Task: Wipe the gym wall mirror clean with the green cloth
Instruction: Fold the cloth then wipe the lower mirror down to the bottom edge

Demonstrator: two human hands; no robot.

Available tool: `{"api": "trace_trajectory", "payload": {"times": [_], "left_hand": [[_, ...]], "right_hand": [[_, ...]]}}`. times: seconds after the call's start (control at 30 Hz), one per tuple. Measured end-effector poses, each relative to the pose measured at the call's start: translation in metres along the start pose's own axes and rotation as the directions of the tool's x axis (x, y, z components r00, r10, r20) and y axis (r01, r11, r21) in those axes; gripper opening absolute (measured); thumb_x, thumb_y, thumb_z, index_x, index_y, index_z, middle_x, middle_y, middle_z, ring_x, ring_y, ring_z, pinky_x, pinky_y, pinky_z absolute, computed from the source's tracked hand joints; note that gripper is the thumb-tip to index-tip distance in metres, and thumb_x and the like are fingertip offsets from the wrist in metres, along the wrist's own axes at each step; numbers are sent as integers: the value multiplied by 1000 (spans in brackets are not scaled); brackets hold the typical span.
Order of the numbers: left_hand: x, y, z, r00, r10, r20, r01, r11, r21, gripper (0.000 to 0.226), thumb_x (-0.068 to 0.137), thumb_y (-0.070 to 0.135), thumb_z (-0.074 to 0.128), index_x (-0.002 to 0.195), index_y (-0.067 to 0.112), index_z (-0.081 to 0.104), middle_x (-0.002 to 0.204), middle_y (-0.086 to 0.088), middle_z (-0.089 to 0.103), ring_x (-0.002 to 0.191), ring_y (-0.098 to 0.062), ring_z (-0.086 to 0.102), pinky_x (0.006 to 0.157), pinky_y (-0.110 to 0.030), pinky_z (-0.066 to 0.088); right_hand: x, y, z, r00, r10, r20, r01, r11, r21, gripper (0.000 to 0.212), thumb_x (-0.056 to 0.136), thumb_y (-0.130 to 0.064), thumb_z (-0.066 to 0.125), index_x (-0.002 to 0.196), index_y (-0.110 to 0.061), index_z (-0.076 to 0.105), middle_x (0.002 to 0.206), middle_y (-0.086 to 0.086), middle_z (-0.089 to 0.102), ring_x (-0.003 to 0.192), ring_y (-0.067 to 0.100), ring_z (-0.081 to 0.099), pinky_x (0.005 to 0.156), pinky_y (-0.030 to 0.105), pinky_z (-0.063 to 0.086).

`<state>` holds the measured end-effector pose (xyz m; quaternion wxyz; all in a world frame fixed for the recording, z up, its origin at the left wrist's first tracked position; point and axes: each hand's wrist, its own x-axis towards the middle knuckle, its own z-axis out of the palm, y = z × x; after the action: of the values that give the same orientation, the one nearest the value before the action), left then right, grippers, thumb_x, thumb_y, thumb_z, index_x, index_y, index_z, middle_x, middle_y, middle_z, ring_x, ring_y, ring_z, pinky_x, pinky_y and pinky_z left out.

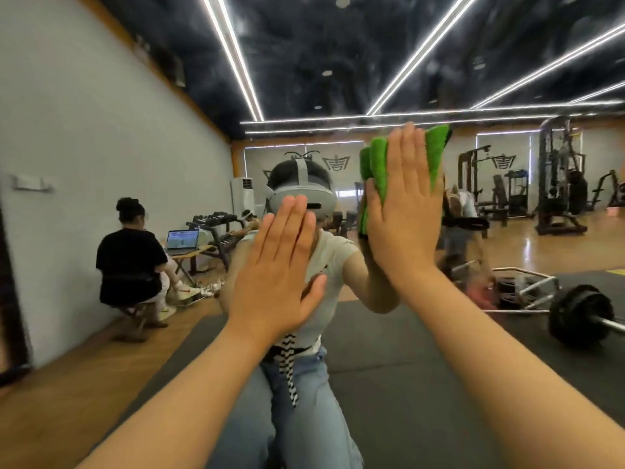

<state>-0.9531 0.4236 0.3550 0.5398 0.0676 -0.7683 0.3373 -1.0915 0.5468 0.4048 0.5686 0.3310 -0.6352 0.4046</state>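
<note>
The wall mirror (321,55) fills the view, smudged over the reflected dark ceiling, and both bare arms reach up to it. The right hand (406,211) lies flat, its straight fingers close together, pressing the bunched green cloth (378,164) against the glass right of centre, with the cloth showing at both sides of the fingers. The left hand (280,265), lower and just beside it, is open and flat towards the glass, fingers together and thumb apart, holding nothing.
</note>
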Motion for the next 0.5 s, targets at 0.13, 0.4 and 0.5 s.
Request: {"api": "trace_trajectory", "payload": {"times": [0.13, 0.4, 0.5], "left_hand": [[1, -1, -1, 1000, -10, 0, 10, 1000, -5, 80, 96, 43, 41, 157, -4, 18, 165, -23, 12, 154, -32, 9, 127, -42, 2], [-2, -1, 1, 1000, -4, 30, 5, 1000, -14, 83, 95, 45, 41, 158, -1, 12, 166, -22, 9, 155, -33, 6, 127, -42, 2], [-5, -1, 1, 999, -13, 30, 14, 999, -34, 80, 97, 45, 39, 157, -2, 14, 165, -24, 11, 154, -34, 7, 127, -43, 3]], "right_hand": [[-65, 10, -5, 934, -323, 149, 320, 946, 46, 60, 99, -25, 43, 155, -6, 30, 163, 13, 26, 151, 25, 21, 123, 50, 17], [-77, 25, -15, 997, 74, 38, -77, 993, 92, 63, 98, -22, 35, 157, -11, 16, 165, 7, 17, 153, 18, 8, 125, 46, 4], [-154, 15, -7, 929, -334, 159, 326, 942, 75, 64, 93, -20, 44, 154, -10, 28, 161, 8, 28, 152, 21, 18, 125, 44, 8]]}}
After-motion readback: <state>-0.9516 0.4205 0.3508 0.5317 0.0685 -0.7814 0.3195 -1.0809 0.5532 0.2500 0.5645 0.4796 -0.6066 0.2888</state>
